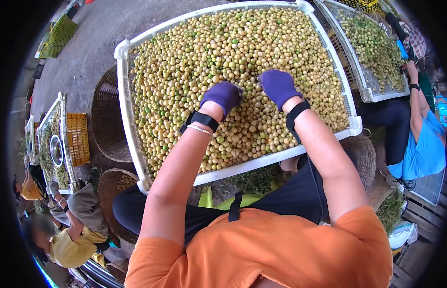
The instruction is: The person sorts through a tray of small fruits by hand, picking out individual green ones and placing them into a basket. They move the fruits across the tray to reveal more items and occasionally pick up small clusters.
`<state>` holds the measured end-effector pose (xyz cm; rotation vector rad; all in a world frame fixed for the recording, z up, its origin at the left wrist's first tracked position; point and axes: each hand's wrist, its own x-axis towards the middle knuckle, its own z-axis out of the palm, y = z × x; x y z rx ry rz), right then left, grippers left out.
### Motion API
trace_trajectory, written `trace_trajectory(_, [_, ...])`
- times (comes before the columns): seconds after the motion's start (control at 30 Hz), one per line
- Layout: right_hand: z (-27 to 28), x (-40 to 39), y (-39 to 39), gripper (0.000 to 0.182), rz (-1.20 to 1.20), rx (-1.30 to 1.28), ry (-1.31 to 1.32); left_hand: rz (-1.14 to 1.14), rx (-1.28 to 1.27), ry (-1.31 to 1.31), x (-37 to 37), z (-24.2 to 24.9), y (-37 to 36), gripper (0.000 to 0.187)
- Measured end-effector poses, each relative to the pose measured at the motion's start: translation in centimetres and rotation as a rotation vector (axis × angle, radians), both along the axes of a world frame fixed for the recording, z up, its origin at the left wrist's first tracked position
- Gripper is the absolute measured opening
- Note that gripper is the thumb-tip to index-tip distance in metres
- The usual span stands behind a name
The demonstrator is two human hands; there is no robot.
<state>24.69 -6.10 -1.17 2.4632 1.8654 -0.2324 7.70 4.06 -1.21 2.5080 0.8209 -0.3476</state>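
Observation:
A large white-framed tray (pixel 123 103) is filled with small round yellow-green fruits (pixel 180 72). Both my hands wear purple gloves and rest among the fruits near the tray's middle. My left hand (pixel 224 97) has its fingers curled down and inward; its fingertips are hidden, so anything in them cannot be made out. To its right, a short gap away, my right hand (pixel 278 87) is closed too, knuckles up, its fingertips turned down out of sight over the fruits. Black bands circle both wrists.
Woven baskets (pixel 105 115) stand left of the tray, one holding fruits. At the right, a co-worker in blue (pixel 422 149) reaches to another tray (pixel 366 91). People in yellow sit at the left by a tray and an orange crate (pixel 78 139).

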Motion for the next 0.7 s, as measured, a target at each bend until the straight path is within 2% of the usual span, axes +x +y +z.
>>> trace_trajectory(0.03, [-0.1,-0.1,0.0,0.02,-0.008,-0.009,0.0,0.009,-0.018,0.065,0.2,-0.3,-0.4,0.026])
trace_trajectory(0.13, [0.1,1.2,-0.1,0.023,-0.091,0.082,0.291,0.069,-0.013,0.154,0.6,-1.3,-1.1,0.028])
trace_trajectory(0.23, [1.2,1.4,-0.3,0.025,-0.474,0.329,1.05,0.094,0.005,0.181,0.3,0.7,-2.0,0.029])
trace_trajectory(0.27, [2.9,1.9,-1.0,0.025,-0.547,0.27,1.492,0.094,0.006,0.187,0.1,1.6,-2.3,0.029])
trace_trajectory(0.37, [3.3,1.1,-0.6,0.026,-0.607,0.391,1.856,0.075,-0.017,0.123,-0.3,0.4,-2.5,0.031])
trace_trajectory(0.47, [3.2,-0.4,0.4,0.028,-0.49,0.252,1.352,0.116,-0.258,0.007,-1.5,2.0,-1.5,0.027])
trace_trajectory(0.5, [3.1,-1.0,0.7,0.028,-0.471,0.187,1.19,0.438,-0.431,-0.21,-2.6,1.9,-2.1,0.029])
trace_trajectory(0.53, [1.7,-1.9,0.9,0.027,-0.273,0.329,0.904,0.569,-0.733,-0.385,-3.9,1.8,-1.9,0.026])
trace_trajectory(0.57, [0.8,-1.8,1.0,0.025,-0.139,0.252,0.727,0.695,-1.038,-0.562,-5.1,1.6,-1.4,0.024])
trace_trajectory(0.63, [0.5,-2.2,1.0,0.02,0.128,0.094,0.365,0.803,-1.48,-0.863,-6.3,1.6,-1.0,0.018])
trace_trajectory(0.7, [-0.3,-2.8,0.6,0.014,0.144,0.147,0.266,0.985,-1.538,-0.92,-6.5,2.0,-0.5,0.019])
